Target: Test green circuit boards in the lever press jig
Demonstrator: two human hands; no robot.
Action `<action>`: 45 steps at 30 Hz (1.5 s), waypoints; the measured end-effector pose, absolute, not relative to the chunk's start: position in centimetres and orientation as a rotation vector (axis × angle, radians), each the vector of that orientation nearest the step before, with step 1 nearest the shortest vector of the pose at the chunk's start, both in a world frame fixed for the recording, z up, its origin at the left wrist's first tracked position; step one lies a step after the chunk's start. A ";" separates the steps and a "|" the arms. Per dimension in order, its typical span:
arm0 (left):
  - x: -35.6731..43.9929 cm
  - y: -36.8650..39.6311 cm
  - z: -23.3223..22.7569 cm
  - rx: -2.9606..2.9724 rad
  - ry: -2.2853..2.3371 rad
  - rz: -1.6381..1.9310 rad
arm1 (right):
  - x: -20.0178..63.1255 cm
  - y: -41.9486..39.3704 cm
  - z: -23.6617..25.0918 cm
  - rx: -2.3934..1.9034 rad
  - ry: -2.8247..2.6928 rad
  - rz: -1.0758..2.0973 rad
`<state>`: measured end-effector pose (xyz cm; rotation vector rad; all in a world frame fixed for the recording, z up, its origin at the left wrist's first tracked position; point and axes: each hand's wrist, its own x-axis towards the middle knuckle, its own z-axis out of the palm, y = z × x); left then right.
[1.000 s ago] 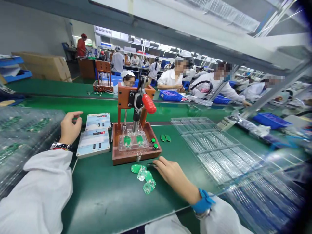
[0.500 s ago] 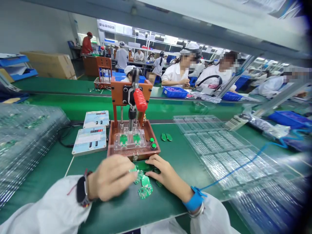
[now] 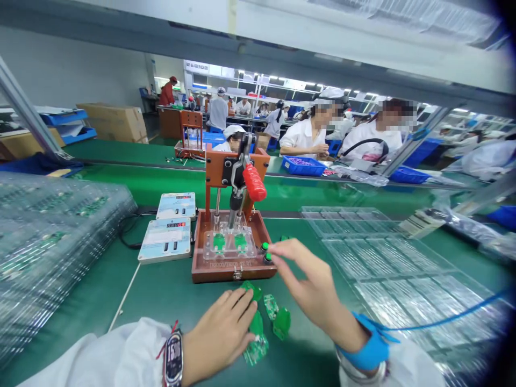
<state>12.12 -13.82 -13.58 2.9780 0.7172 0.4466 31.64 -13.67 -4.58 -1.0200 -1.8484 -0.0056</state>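
Head view | stacked clear trays hold green boards | left hand spread flat on loose green boards on tabletop; risk: sliding palm scatters them | brown fixture holds two boards | right hand open, fingertip at green button; risk: mis-press | clear trays look empty

A big room with long green benches in rows. People in white coats sit at the far benches. Bright lights hang overhead. The wall is pale. Brown boxes sit at the back.
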 end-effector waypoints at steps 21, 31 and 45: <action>11.0 -12.6 -12.9 2.757 0.749 0.511 | 27.6 3.2 15.1 -1.206 -1.630 0.485; 10.6 -12.3 -13.7 2.654 0.739 0.553 | 31.1 -6.7 -6.9 -1.116 -1.869 0.434; 10.6 -12.2 -13.5 2.553 0.756 0.617 | 31.6 -6.1 -6.8 -1.177 -2.162 0.570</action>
